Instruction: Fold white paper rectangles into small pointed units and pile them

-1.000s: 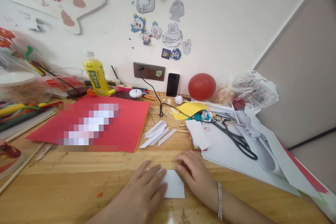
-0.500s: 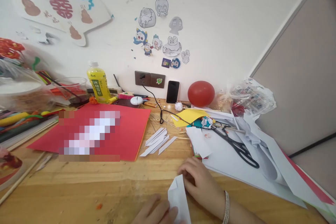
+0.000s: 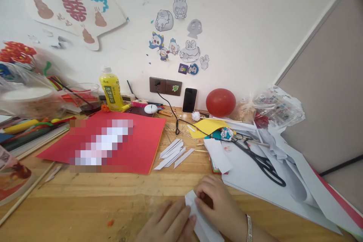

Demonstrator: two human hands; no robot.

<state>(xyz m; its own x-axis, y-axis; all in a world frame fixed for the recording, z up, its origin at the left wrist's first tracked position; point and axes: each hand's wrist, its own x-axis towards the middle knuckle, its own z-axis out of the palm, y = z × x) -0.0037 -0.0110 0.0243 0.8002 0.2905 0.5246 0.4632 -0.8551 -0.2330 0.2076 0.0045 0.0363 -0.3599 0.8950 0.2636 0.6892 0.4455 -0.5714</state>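
At the bottom centre of the wooden table (image 3: 85, 204) a small white folded paper (image 3: 198, 219) lies between both my hands. My left hand (image 3: 167, 223) presses on its left part with fingers laid flat and together. My right hand (image 3: 219, 206), with a bracelet on the wrist, curls its fingers over the paper's upper edge and pinches it. Several folded white paper strips (image 3: 172, 153) lie just beyond, in the table's middle.
A large red paper sheet (image 3: 136, 140) lies at centre left. Black scissors (image 3: 261, 160) rest on a pile of white sheets (image 3: 246, 170) at right. At the back stand a yellow bottle (image 3: 111, 89), a phone (image 3: 189, 100), a red balloon (image 3: 220, 102) and a charging cable (image 3: 172, 115).
The paper lay flat under both hands; it was then lifted and folded, and now sits lower in view, pinched by my right hand. The camera tilted up slightly.
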